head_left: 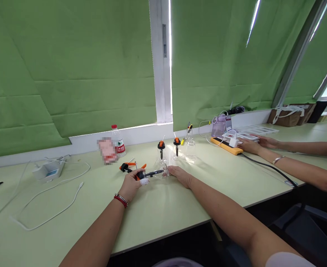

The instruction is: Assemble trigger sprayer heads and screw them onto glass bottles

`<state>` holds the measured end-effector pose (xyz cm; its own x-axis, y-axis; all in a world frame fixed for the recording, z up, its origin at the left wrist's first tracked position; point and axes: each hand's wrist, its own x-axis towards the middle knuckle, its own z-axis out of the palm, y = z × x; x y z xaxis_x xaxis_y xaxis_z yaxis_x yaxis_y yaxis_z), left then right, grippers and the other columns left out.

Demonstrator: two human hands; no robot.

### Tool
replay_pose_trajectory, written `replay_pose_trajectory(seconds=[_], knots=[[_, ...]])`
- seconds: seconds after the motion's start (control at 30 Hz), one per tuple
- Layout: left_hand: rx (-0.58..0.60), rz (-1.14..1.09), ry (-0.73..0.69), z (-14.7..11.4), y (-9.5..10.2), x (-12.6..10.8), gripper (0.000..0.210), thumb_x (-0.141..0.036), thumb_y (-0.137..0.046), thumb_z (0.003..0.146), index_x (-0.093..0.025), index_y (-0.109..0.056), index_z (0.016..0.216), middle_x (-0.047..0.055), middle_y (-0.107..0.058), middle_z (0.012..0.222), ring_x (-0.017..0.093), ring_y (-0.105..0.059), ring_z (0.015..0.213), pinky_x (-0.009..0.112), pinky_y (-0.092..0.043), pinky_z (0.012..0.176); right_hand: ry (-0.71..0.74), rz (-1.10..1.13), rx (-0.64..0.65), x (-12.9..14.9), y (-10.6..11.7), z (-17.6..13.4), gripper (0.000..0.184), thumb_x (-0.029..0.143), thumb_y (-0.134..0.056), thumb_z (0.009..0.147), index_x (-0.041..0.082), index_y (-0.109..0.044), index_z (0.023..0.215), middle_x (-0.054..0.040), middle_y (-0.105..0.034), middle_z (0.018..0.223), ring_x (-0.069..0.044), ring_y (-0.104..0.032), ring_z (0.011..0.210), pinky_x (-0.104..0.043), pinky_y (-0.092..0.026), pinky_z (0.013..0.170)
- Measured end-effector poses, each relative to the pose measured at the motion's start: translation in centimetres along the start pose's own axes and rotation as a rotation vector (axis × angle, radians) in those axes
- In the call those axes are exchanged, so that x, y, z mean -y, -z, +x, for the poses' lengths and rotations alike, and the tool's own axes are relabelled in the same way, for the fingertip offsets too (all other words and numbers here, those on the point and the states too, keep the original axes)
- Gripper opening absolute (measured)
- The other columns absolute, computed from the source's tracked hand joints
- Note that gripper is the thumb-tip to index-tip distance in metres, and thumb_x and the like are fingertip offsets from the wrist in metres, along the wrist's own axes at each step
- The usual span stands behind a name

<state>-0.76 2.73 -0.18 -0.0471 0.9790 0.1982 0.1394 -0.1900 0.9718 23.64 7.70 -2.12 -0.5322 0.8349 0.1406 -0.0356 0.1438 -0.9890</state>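
Note:
My left hand (132, 185), a white wrap on one digit, grips a black-and-orange lid (141, 175) with a dark stem pointing right. Around the stem's right end shows a clear bottle (165, 171), tilted on its side; my right hand (180, 175) closes on that end. How far the stem sits inside is hard to make out. Just behind my left hand lies another black-and-orange lid (125, 167) with orange handle-like parts. Two clear bottles with black-and-orange lids stand behind my hands, one lid (161, 144) left of the other lid (177, 141).
A red-capped water bottle (120, 144) stands by the window ledge, next to a blurred pink patch. White cables (68, 180) and a white box (49, 170) lie left. To the right are an orange power strip (226, 145), a purple bottle (218, 126) and a co-worker's hands (249, 145).

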Motion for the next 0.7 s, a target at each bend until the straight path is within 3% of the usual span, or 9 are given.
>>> replay_pose_trajectory(seconds=[0.07,0.13,0.2,0.3,0.43,0.57,0.7], knots=[[-0.028,-0.006,0.014,-0.04,0.02,-0.2,0.051,-0.023,-0.082,0.046,-0.016,-0.067,0.094,0.003,-0.065,0.078,0.015,-0.058,0.07,0.028,-0.049,0.066,0.012,0.038,0.037,0.14,0.21,-0.23,0.067,0.057,-0.058,0.076,0.023,-0.043,0.133,-0.009,-0.06,0.117,-0.023,-0.05,0.113,-0.041,-0.031,0.101],[-0.023,-0.005,0.019,-0.08,0.07,-0.25,0.05,-0.023,-0.082,0.047,-0.016,-0.067,0.094,0.001,-0.064,0.075,0.014,-0.057,0.067,0.027,-0.049,0.065,0.034,0.057,0.079,0.28,0.33,-0.39,0.081,0.051,-0.066,0.073,0.029,-0.028,0.141,-0.0082,-0.05,0.13,-0.022,-0.042,0.122,-0.041,-0.028,0.103],[0.0,0.003,0.017,-0.11,0.12,-0.12,0.05,-0.023,-0.082,0.047,-0.016,-0.067,0.094,0.001,-0.063,0.074,0.013,-0.057,0.066,0.026,-0.049,0.064,0.043,0.049,0.102,0.36,0.32,-0.42,0.087,0.049,-0.069,0.07,0.03,-0.024,0.142,-0.0082,-0.045,0.135,-0.023,-0.038,0.125,-0.041,-0.028,0.103],[0.026,0.028,0.013,-0.13,0.14,0.22,0.051,-0.026,-0.081,0.048,-0.016,-0.067,0.096,0.001,-0.064,0.076,0.014,-0.057,0.067,0.027,-0.049,0.064,0.027,0.002,0.073,0.28,0.16,-0.27,0.076,0.053,-0.066,0.071,0.025,-0.039,0.136,-0.0085,-0.046,0.134,-0.024,-0.038,0.125,-0.041,-0.028,0.104],[0.076,0.037,0.017,-0.28,-0.08,0.4,0.053,-0.027,-0.081,0.048,-0.016,-0.066,0.098,0.003,-0.065,0.082,0.016,-0.058,0.071,0.028,-0.049,0.065,-0.038,-0.071,-0.051,-0.05,-0.04,0.06,0.057,0.064,-0.051,0.076,0.017,-0.065,0.106,-0.0098,-0.059,0.117,-0.028,-0.047,0.116,-0.043,-0.028,0.104],[0.084,0.006,0.034,-0.45,-0.29,0.1,0.052,-0.025,-0.082,0.048,-0.016,-0.066,0.096,0.002,-0.064,0.082,0.015,-0.057,0.069,0.028,-0.049,0.064,-0.063,-0.086,-0.076,-0.2,-0.13,0.22,0.059,0.067,-0.045,0.077,0.017,-0.067,0.1,-0.0093,-0.064,0.104,-0.028,-0.053,0.108,-0.043,-0.032,0.102],[0.059,-0.047,0.041,-0.27,-0.01,0.03,0.051,-0.026,-0.081,0.048,-0.016,-0.066,0.095,0.001,-0.063,0.077,0.013,-0.057,0.062,0.029,-0.05,0.062,-0.005,-0.058,0.001,0.11,-0.07,-0.01,0.06,0.065,-0.047,0.078,0.021,-0.062,0.115,-0.0094,-0.058,0.12,-0.028,-0.046,0.119,-0.042,-0.028,0.105]])
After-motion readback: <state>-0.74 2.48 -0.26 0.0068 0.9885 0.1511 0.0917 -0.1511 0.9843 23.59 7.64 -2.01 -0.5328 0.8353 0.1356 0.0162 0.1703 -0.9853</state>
